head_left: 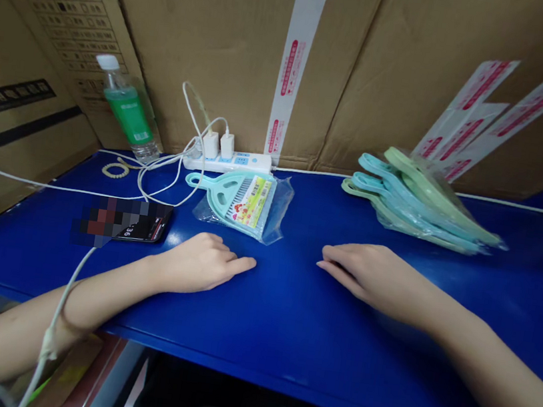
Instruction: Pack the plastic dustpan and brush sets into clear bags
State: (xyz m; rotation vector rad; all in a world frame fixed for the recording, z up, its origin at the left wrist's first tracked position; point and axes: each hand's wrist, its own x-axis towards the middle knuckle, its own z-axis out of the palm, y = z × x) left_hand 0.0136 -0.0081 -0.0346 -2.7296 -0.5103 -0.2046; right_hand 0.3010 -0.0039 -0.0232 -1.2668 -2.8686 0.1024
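My left hand rests on the blue tabletop, its fingers curled into a loose fist and the thumb pointing right. Just beyond it lies a light-blue dustpan with a small brush and a printed card, in clear plastic. My right hand also lies on the tabletop, knuckles up and fingers folded, with nothing seen in it. Behind it is a pile of bagged dustpans in green and light blue, handles to the left. Neither hand touches the dustpans.
A phone lies left of my left hand. Behind it are a white power strip with two chargers, tangled white cables and a leaning green-labelled bottle. Cardboard boxes wall off the back. One cable crosses my left forearm.
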